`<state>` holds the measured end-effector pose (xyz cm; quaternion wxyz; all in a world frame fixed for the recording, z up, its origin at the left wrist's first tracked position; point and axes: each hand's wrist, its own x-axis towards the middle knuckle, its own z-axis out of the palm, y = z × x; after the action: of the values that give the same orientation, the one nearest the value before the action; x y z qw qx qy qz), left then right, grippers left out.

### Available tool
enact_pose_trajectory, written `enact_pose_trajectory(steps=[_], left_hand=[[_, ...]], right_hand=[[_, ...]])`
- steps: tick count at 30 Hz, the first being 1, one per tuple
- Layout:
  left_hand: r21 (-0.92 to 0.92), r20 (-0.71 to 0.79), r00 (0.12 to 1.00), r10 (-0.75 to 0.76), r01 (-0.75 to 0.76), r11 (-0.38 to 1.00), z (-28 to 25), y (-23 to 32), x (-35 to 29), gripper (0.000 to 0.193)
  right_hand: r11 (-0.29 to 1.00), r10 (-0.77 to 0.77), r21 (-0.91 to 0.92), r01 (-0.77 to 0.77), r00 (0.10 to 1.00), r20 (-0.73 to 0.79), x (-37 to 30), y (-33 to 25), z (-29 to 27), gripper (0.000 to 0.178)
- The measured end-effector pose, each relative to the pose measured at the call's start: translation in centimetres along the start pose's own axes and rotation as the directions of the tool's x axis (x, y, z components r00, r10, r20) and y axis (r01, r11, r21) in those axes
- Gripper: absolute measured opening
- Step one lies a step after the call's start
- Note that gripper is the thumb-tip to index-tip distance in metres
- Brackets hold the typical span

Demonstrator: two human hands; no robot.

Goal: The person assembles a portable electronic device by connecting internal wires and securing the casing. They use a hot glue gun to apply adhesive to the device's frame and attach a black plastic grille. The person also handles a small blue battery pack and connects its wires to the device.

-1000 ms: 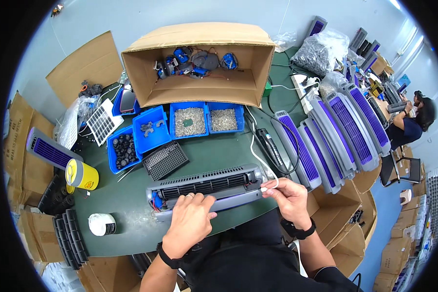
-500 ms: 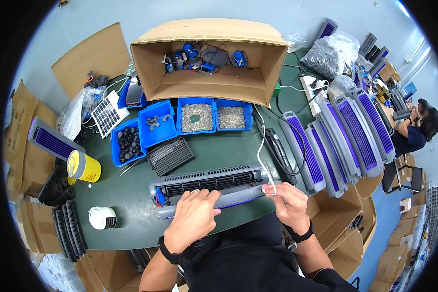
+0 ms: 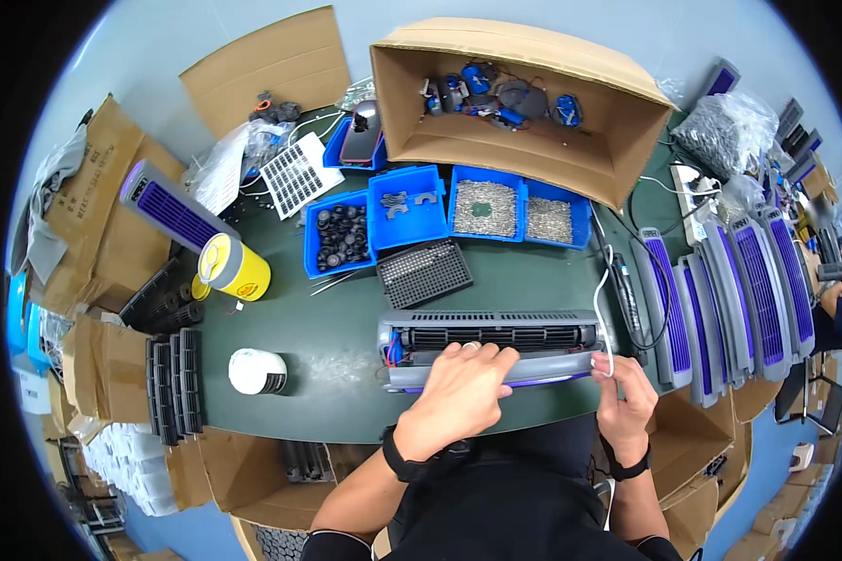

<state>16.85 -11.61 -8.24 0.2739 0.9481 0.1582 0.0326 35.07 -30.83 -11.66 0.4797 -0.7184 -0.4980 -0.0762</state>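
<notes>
A long grey fan unit [image 3: 496, 337] with a black grille and a purple strip along its near edge lies across the green table [image 3: 337, 365] in front of me. My left hand [image 3: 458, 393] rests flat on its near side, fingers spread over the casing. My right hand [image 3: 622, 397] is at the unit's right end, pinching a thin white cable [image 3: 606, 309] that runs up toward the back of the table. Red and blue wires show at the unit's left end.
Blue bins [image 3: 421, 210] of small parts and a black grid tray [image 3: 425, 273] sit behind the unit, with an open cardboard box [image 3: 524, 93] beyond. Finished purple-faced units [image 3: 720, 280] line the right. A yellow can [image 3: 229, 266] and white tub [image 3: 257, 371] stand left. Another person [image 3: 833, 309] sits far right.
The view has shifted so the table sits more to the right. My hands stay on the unit, the left slid slightly along its near edge; the right still holds the white cable.
</notes>
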Motion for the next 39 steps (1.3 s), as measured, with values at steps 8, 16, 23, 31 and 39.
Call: enact_pose_trajectory(steps=[8,16,23,31,39], left_hand=[[-0.019,0.007,1.0,-0.014,0.014,1.0,0.2,-0.2,0.0,0.033],[-0.016,0.008,1.0,-0.018,0.018,1.0,0.2,-0.1,0.0,0.034],[-0.025,-0.002,1.0,-0.006,0.006,1.0,0.3,-0.2,0.0,0.034],[-0.012,-0.003,1.0,-0.011,0.011,1.0,0.3,-0.2,-0.1,0.033],[-0.034,-0.045,0.999,0.026,-0.027,0.999,0.1,-0.2,0.0,0.032]], right_hand=[[0.998,-0.013,-0.066,0.014,1.0,0.021,0.6,-1.0,-0.1,0.024],[0.99,0.018,-0.142,0.003,0.989,0.146,1.8,-2.1,-1.5,0.022],[0.986,0.04,-0.169,-0.01,0.984,0.175,2.1,-2.2,-1.7,0.02],[0.992,0.082,-0.108,-0.065,0.983,0.162,1.7,-2.2,-1.5,0.021],[0.997,-0.064,0.038,0.066,0.997,-0.051,7.1,-5.0,0.9,0.024]])
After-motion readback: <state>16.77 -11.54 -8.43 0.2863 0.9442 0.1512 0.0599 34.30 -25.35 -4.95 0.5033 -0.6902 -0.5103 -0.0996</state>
